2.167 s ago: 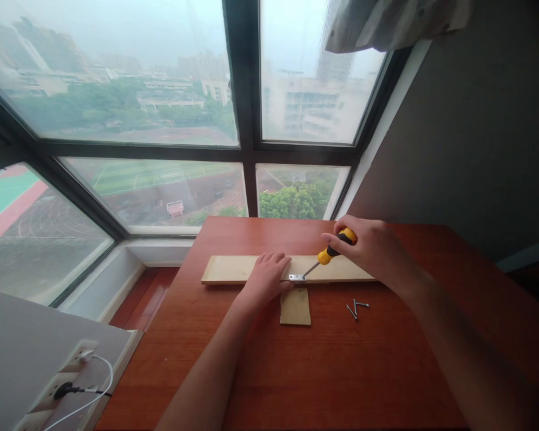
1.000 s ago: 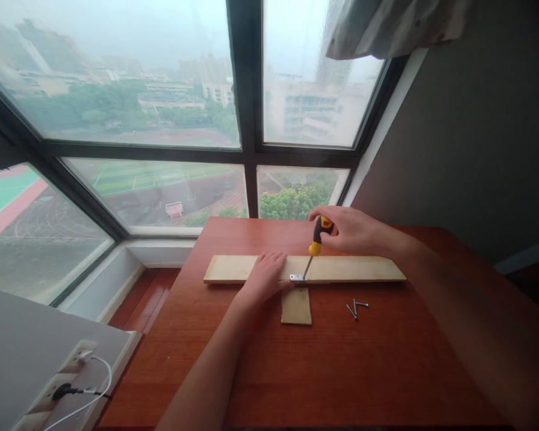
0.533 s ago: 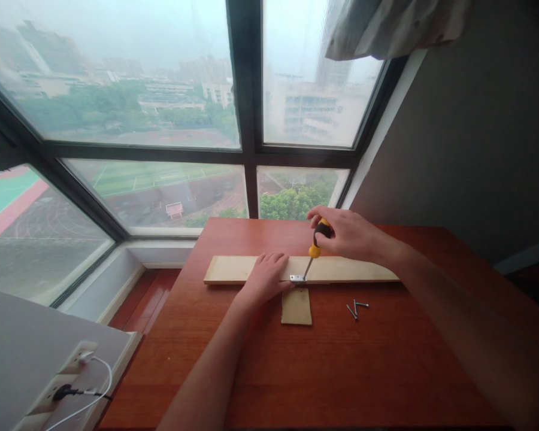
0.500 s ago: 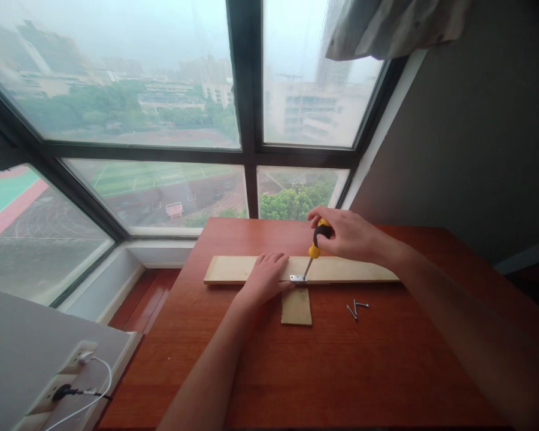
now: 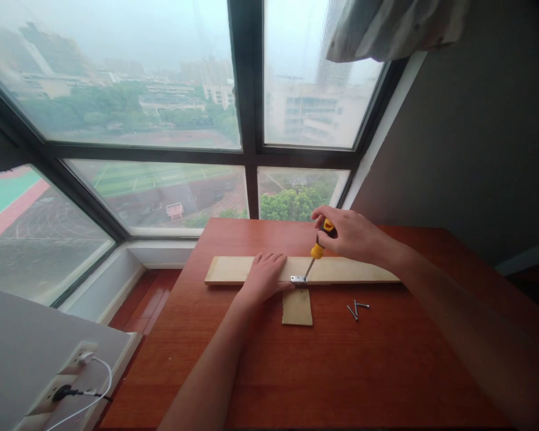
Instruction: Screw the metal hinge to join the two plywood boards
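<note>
A long pale wooden board (image 5: 350,270) lies across the tabletop. My left hand (image 5: 266,276) is clamped over it, fingers reaching the far edge and thumb along the near edge, beside a small metal bracket (image 5: 298,279). In my right hand (image 5: 344,232) is a screwdriver (image 5: 317,250) with a yellow and black handle, fingers closed round the grip. Its shaft slants down and left, and the tip meets the right end of the bracket. Whether a screw sits under the tip is too small to tell. A short wooden piece (image 5: 297,307) lies just in front of the bracket.
Several loose screws (image 5: 356,310) lie right of the short piece on the reddish-brown table (image 5: 323,377). Large windows (image 5: 153,197) rise beyond the table's far edge. A wall socket with plugged cables (image 5: 67,389) is at the lower left.
My right hand and the screwdriver handle have shifted slightly right, and the handle appears turned a little. The tip stays at the bracket. My left hand and the board keep their place.
</note>
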Demonstrator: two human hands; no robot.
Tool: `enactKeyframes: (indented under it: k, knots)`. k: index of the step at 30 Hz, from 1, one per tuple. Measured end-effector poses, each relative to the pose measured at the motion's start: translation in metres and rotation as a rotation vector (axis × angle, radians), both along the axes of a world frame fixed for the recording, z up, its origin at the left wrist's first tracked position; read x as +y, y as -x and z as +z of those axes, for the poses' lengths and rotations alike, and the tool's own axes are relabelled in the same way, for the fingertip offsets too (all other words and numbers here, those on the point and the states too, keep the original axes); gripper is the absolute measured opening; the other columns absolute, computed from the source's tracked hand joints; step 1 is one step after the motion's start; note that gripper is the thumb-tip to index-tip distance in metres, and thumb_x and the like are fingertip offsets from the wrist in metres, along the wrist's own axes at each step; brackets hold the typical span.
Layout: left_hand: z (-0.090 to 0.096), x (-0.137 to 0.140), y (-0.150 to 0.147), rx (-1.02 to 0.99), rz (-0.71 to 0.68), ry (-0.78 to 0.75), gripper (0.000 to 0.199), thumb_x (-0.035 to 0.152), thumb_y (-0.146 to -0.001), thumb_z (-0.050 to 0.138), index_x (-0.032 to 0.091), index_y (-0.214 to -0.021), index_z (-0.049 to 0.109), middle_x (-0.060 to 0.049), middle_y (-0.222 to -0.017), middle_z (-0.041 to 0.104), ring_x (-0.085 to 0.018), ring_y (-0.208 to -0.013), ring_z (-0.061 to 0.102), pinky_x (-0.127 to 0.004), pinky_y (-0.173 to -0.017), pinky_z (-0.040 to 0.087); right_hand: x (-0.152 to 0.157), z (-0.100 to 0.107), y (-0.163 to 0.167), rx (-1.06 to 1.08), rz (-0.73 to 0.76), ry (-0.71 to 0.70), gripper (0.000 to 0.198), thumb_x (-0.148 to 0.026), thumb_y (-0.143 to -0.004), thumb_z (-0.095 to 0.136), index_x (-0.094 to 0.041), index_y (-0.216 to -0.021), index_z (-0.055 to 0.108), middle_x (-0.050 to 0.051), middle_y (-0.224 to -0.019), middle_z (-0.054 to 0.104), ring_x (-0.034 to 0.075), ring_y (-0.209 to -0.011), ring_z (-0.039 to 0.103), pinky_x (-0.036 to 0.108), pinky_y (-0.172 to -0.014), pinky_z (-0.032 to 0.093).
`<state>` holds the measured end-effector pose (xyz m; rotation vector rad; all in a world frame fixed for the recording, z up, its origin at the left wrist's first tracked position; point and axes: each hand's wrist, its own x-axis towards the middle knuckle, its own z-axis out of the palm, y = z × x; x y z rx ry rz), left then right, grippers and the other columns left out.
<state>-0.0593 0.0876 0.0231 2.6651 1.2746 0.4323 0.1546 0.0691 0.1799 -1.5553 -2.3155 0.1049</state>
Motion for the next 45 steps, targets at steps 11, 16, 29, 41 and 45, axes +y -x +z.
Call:
enactKeyframes:
  k: [11,16,29,41,45]
  knots:
    - [-0.0026,0.0030,-0.0008,0.021,0.012,0.004,0.064,0.057,-0.069,0.071,0.022,-0.120,0.052,-0.009,-0.128,0.057,-0.028,-0.117,0.050,-0.039,-0.101,0.033,0.0005,0.0012,0.0058,-0.015,-0.023,-0.023,0.012,-0.032,-0.082,0.053,-0.022,-0.089,0.057,0.001,-0.078,0.064,0.014,-0.067,0.055,0.026,-0.060,0.036]
    - [-0.0016,0.0034,-0.0010,0.039,0.017,0.017,0.060,0.056,-0.071,0.070,0.023,-0.119,0.053,-0.009,-0.128,0.058,-0.028,-0.117,0.051,-0.039,-0.101,0.033,0.0004,0.0022,0.0016,-0.004,-0.010,0.003,0.016,-0.030,-0.080,0.055,-0.022,-0.094,0.056,0.001,-0.084,0.065,0.014,-0.070,0.055,0.025,-0.061,0.037]
    - [-0.0030,0.0034,0.0008,0.027,0.001,0.018,0.065,0.056,-0.069,0.071,0.023,-0.121,0.051,-0.010,-0.130,0.056,-0.028,-0.118,0.050,-0.040,-0.101,0.033,0.0002,0.0029,0.0054,0.006,0.021,0.004,0.021,-0.026,-0.077,0.054,-0.022,-0.097,0.056,0.002,-0.086,0.066,0.015,-0.069,0.055,0.025,-0.059,0.035]
    - [-0.0021,0.0033,0.0052,0.032,-0.026,0.005,0.070,0.055,-0.068,0.073,0.022,-0.123,0.047,-0.012,-0.129,0.054,-0.029,-0.120,0.049,-0.040,-0.100,0.034,0.0017,0.0002,0.0078,-0.043,-0.021,-0.046,0.016,-0.030,-0.082,0.052,-0.022,-0.096,0.057,0.001,-0.085,0.066,0.015,-0.070,0.057,0.026,-0.060,0.035]
    - [-0.0021,0.0043,0.0047,0.031,-0.029,0.026,0.066,0.054,-0.068,0.073,0.023,-0.121,0.049,-0.011,-0.125,0.057,-0.029,-0.117,0.051,-0.040,-0.099,0.035,-0.0021,0.0009,0.0048,-0.059,-0.023,-0.024,0.022,-0.034,-0.082,0.054,-0.022,-0.101,0.055,0.003,-0.092,0.067,0.016,-0.073,0.058,0.027,-0.059,0.036]
